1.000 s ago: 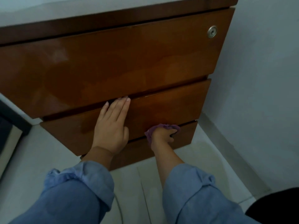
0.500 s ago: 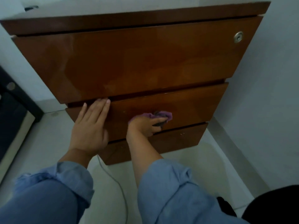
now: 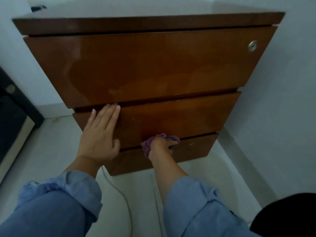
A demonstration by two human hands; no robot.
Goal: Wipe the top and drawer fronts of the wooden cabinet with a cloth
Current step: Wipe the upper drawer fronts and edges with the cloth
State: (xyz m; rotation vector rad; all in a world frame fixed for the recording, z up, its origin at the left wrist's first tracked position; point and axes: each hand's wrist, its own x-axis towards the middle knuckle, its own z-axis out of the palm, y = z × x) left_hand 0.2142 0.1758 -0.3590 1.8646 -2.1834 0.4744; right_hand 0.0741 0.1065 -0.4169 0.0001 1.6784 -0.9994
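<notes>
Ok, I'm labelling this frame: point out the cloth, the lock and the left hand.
cloth [image 3: 147, 144], head view, bunched part left of the wrist.
lock [image 3: 252, 46], head view, centre of its metal face.
left hand [image 3: 100, 136], head view, back of the hand.

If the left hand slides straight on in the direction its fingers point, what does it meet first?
Probably the lower edge of the top drawer front. The left hand lies flat on the middle drawer front, fingertips already at the gap between them; depth there is unclear.

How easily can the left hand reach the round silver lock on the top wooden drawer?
Probably yes, with a stretch: the left hand lies flat on the middle drawer, holding nothing, and nothing blocks the lock.
</notes>
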